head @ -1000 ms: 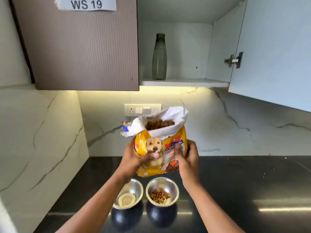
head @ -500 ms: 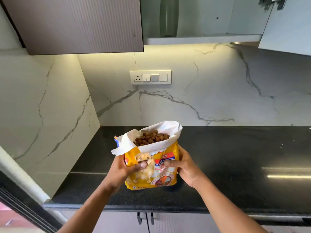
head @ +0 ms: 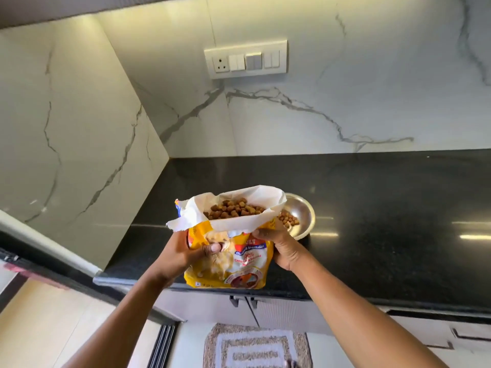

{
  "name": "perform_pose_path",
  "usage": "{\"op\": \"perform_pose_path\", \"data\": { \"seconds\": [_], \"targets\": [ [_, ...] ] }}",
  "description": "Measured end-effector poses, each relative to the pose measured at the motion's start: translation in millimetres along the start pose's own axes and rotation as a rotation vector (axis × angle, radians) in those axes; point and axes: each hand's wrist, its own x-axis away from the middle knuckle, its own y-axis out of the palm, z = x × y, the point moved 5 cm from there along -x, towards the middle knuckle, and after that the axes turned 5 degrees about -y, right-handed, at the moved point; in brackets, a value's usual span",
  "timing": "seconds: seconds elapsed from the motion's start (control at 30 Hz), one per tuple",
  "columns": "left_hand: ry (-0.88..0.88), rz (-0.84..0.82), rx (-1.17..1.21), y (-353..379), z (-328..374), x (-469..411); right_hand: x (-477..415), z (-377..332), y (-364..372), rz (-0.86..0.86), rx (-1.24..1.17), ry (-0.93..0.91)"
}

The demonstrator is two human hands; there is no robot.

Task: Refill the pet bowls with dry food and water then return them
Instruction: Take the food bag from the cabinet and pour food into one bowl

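Note:
I hold an open yellow pet food bag (head: pixel 239 264) upright over the front edge of the black counter (head: pixel 372 208). Brown kibble (head: pixel 235 208) fills its folded-down white mouth. My left hand (head: pixel 186 254) grips the bag's left side, thumb across the front. On the right side my right hand (head: pixel 281 248) clasps it just under the white fold. A steel bowl (head: pixel 303 213) with some kibble in it stands on the counter right behind the bag, partly hidden by it. The second bowl is out of sight.
A marble wall (head: pixel 79 128) closes the counter's left end and marble backs it, with a switch panel (head: pixel 245 59) above. Cabinet doors with dark handles (head: pixel 243 301) sit under the counter. A patterned mat (head: pixel 255 346) lies on the floor below.
The view has tilted down from the open upper cabinet to the counter's front and floor. The bag has come lower and nearer with both hands still on it. One bowl now shows behind it.

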Motion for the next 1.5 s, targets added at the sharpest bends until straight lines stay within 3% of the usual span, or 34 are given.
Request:
{"op": "perform_pose_path", "data": {
  "seconds": [0.3, 0.7, 1.5],
  "targets": [
    [-0.056, 0.035, -0.206, -15, 1, -12, -7, 54, -7, 0.095, -0.235, 0.078],
    [-0.065, -0.017, -0.489, -3, 22, -58, -20, 83, -25, 0.169, -0.499, 0.042],
    [-0.020, 0.014, -0.733, 21, 52, -91, -32, 102, -42, 0.227, -0.637, -0.003]
  ]
}}
